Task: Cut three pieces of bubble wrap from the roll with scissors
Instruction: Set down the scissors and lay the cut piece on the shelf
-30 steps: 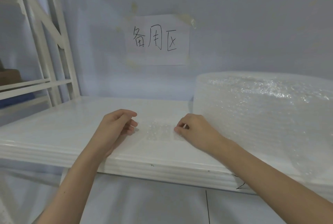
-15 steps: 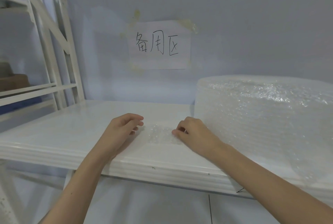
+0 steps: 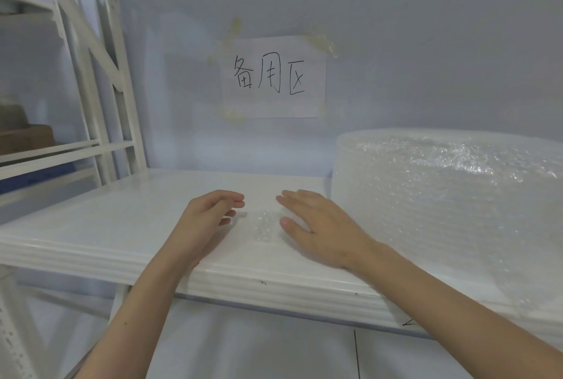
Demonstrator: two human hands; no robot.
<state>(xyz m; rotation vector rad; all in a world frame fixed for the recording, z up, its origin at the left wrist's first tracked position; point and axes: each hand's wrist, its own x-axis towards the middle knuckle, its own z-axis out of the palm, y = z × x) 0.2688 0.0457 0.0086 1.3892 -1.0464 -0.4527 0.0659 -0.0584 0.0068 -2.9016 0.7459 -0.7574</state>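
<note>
A big roll of clear bubble wrap point(image 3: 451, 211) stands on the right of a white shelf point(image 3: 100, 226). A small flat piece of bubble wrap point(image 3: 264, 225) lies on the shelf between my hands. My left hand point(image 3: 210, 220) rests at the piece's left edge, fingers loosely curled and empty. To the right of the piece, my right hand point(image 3: 316, 226) lies palm down with fingers spread, partly over it. No scissors are in view.
A paper sign point(image 3: 274, 77) with handwritten characters is taped to the blue back wall. White rack posts point(image 3: 100, 74) rise at the left, with a neighbouring shelf point(image 3: 61, 150) holding a brown box point(image 3: 27, 138). The shelf's front edge point(image 3: 243, 281) runs under my forearms.
My right hand has let go of its pinch on the small piece and flattened out with fingers spread. My left hand opened slightly. The view tilted up a little.
</note>
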